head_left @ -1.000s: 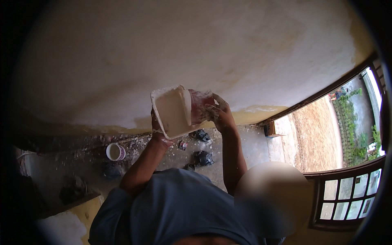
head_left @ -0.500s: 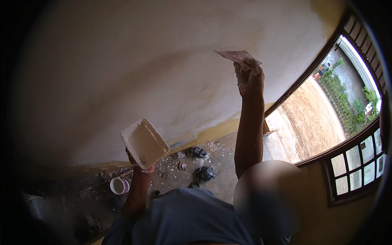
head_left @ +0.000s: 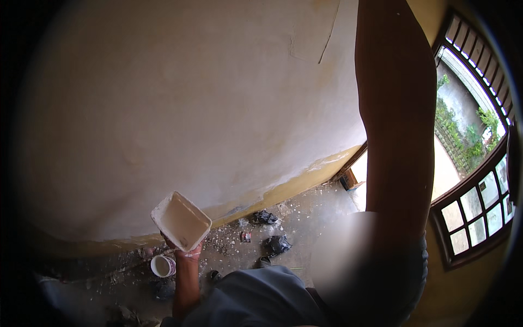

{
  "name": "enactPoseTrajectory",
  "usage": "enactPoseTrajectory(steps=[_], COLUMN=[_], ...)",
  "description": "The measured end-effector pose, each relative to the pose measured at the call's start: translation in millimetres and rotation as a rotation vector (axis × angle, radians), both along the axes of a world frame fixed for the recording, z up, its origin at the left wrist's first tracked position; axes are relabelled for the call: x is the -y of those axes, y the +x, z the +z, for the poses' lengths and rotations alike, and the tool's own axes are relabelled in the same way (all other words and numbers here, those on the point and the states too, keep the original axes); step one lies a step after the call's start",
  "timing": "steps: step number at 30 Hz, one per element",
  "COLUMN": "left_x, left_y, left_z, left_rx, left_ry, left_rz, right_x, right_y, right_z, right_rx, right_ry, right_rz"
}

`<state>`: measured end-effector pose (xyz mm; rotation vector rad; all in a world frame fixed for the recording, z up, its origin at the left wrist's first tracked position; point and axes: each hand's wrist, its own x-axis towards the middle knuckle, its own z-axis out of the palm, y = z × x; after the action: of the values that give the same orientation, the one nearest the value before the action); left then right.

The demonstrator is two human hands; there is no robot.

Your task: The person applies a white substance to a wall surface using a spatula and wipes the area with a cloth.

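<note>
My left hand (head_left: pixel 189 252) is closed around the underside of a shallow rectangular tub (head_left: pixel 177 226), pale and smeared, tilted so that its inside shows. Pale paste appears to coat the tub's inside. My right arm (head_left: pixel 397 120) reaches straight up past the upper edge of the picture; its hand is out of sight, so what it holds does not show. Before me stands a wall (head_left: pixel 163 120) covered in whitish coating with yellowish patches. A thin raised line (head_left: pixel 329 34) marks the wall near the top, left of the right arm.
On the floor below lie a white bucket (head_left: pixel 163 266), black plastic bags (head_left: pixel 277 244), a small red packet (head_left: pixel 245 237) and scattered pale crumbs. A doorway with dark frame (head_left: pixel 436 204) opens at the right, beside a paned window (head_left: pixel 476 215). A box (head_left: pixel 348 179) sits by the doorway.
My right hand, earlier holding a flat, thin scraper-like sheet at the wall, has risen out of the picture. The tub in my left hand sits slightly lower and further left.
</note>
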<state>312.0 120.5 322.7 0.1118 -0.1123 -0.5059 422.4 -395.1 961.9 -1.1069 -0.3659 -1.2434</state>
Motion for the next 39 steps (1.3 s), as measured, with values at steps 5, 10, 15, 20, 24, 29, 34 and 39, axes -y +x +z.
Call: enactPoseTrajectory(steps=[5,10,15,20,24,29,34,39], left_x=[-21.1,-32.7,-27.5,-41.2,-30.9,-45.8,-42.0,-54.6], left_y=[-1.0,-4.3,-1.6,1.8,0.7,-8.8,-8.0,-5.3], left_z=[4.2,9.8,17.7,-7.6,-17.6,-28.2,-29.7,-37.7], left_rx=[0.015,-0.071,0.006,0.093,0.004,-0.043,-0.04,-0.076], left_ry=[0.037,0.091,0.049,-0.077,-0.052,-0.007,0.028,0.055], left_rz=[0.117,0.12,0.052,-0.043,-0.052,-0.033,-0.019,0.038], right_x=[-59.5,-155.3,-185.6,-162.7,-131.8,-145.4,-79.1,-70.9], right_y=[-73.6,-130.0,-136.9,-55.1,-17.6,-35.6,-114.0,-139.6], right_z=[-9.6,-221.3,-329.9,-280.3,-130.9,1.4,-101.1,-267.2], right_rx=[0.015,-0.195,-0.439,-0.466,-0.151,-0.14,-0.108,-0.375], right_ry=[0.213,0.194,0.481,0.425,0.299,0.297,0.165,0.289], right_rz=[0.026,0.125,0.089,0.052,0.058,-0.001,-0.188,-0.441])
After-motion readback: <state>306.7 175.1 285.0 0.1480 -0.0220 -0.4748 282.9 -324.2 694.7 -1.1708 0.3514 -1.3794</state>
